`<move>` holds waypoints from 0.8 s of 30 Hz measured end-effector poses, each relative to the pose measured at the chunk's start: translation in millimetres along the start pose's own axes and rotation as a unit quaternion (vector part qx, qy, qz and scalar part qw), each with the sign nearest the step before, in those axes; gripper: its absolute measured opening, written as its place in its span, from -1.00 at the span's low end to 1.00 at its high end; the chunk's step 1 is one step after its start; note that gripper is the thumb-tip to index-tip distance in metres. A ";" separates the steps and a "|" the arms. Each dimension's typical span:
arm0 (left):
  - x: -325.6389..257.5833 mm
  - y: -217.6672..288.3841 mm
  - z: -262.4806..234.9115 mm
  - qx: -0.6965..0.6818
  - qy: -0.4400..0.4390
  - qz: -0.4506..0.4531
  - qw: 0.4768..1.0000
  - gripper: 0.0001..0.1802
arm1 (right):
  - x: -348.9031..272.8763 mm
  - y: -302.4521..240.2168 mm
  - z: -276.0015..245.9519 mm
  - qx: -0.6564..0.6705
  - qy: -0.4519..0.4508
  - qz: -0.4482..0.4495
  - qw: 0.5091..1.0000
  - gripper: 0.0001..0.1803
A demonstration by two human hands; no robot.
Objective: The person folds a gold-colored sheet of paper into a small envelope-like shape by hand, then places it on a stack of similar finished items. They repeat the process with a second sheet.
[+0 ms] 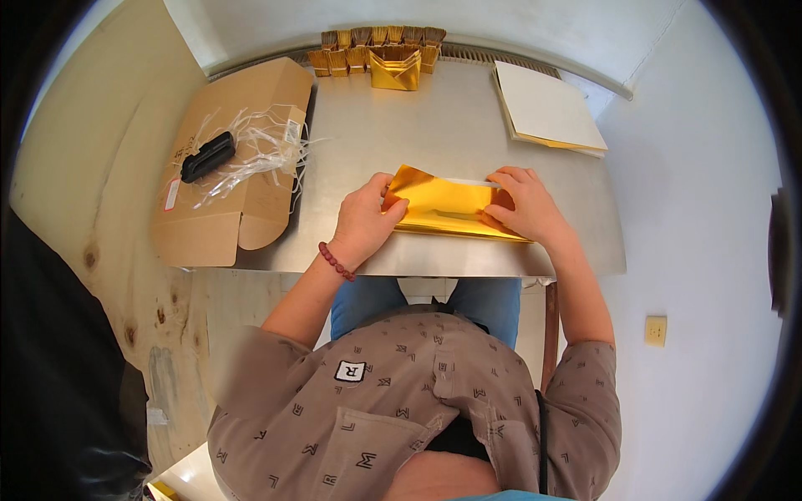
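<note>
A sheet of shiny gold foil paper lies near the front edge of the metal table, partly folded into a long strip with its upper left corner raised. My left hand grips its left end between thumb and fingers, a dark red bead bracelet on the wrist. At the other end, my right hand holds the paper, thumb inside the fold and fingers behind the far edge. Farther back stands a folded gold paper piece, in front of several bundles of folded paper.
A stack of pale sheets with gold showing at its edge lies at the back right. On the left, a flattened cardboard box carries clear plastic strips and a black stapler-like object. A wall borders the table's right side.
</note>
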State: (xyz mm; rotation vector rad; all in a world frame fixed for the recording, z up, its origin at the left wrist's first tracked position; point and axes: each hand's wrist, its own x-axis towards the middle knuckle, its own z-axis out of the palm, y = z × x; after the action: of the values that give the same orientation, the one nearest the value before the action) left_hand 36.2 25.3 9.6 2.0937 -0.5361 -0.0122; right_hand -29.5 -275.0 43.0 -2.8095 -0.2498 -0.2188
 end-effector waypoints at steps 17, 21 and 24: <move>10.5 34.6 -12.7 0.205 0.065 0.271 0.938 -0.34 | -0.7 -26.7 -24.9 0.091 -0.098 0.070 0.989 -0.75; 23.8 49.8 -8.2 0.181 -0.078 0.268 0.943 -0.40 | -3.5 -44.4 -32.5 0.137 -0.066 0.034 0.988 -0.78; 31.9 55.8 -9.9 0.119 -0.183 0.164 0.962 -0.53 | -7.5 -46.1 -35.9 0.197 -0.017 0.055 0.979 -0.72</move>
State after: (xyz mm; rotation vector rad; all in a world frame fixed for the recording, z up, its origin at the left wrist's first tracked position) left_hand 46.5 -4.5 66.4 2.2193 -1.1544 -0.1520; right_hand -50.2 -244.4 88.9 -2.4250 -0.1281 -0.0837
